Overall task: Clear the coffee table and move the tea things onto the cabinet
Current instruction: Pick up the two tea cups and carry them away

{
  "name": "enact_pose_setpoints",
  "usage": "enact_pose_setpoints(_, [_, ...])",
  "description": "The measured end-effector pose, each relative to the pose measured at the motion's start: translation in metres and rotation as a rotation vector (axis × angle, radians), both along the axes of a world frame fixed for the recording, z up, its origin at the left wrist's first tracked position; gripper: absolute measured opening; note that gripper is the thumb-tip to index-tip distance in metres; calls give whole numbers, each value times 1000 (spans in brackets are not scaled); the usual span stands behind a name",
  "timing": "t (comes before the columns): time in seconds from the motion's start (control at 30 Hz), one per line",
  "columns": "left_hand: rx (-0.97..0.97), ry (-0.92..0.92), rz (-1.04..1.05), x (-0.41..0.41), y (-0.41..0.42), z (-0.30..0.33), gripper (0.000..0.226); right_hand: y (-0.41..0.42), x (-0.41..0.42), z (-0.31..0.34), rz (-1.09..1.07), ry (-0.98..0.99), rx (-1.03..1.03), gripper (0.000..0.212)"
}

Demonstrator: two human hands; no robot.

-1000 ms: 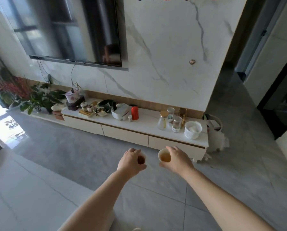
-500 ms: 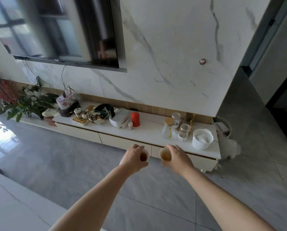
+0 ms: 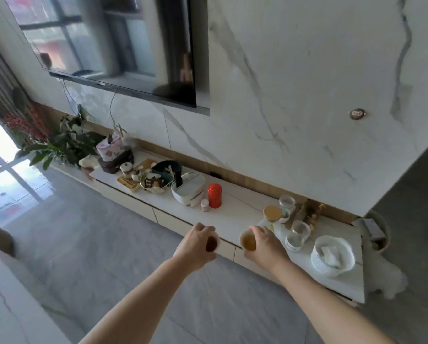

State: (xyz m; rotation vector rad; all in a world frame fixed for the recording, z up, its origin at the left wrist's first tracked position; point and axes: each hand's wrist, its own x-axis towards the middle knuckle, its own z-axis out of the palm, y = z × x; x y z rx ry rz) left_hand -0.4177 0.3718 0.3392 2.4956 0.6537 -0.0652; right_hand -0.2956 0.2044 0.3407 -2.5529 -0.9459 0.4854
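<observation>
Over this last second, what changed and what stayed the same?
The person walked closer to the cabinet; both hands now reach its front edge. Nothing was picked up or let go: the left hand still holds a cup of dark tea, the right hand a cup of lighter tea. Things on the cabinet stayed put.

This is a home living room. A large flat television (image 3: 113, 45) hangs on a white marble-look wall (image 3: 307, 95), its cables trailing down behind a long low cabinet (image 3: 232, 209) with drawer fronts. The cabinet's white surface carries household tea things: a red canister (image 3: 214, 195), glass jars (image 3: 300, 229), a white basket (image 3: 332, 256) and a cluttered tea tray (image 3: 131, 181). Potted leafy plants (image 3: 64, 142) stand at its far end beside a bright window, and the floor (image 3: 96, 244) is grey tile.
</observation>
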Motion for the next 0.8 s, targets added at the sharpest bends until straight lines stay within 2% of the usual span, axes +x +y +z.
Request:
enact_pose_setpoints(0.37, [15,45,-37,108,70,-37,65,72,101,-40,-23,30,-53,65])
enact_pose_setpoints(0.63, [41,117,-191,185,149,-104,68,149,162,-108,-125,60,-92,61])
enact_pose_setpoints(0.8, [21,118,-186,243,187,-161,69,181,199,-167,-172,44,-107,60])
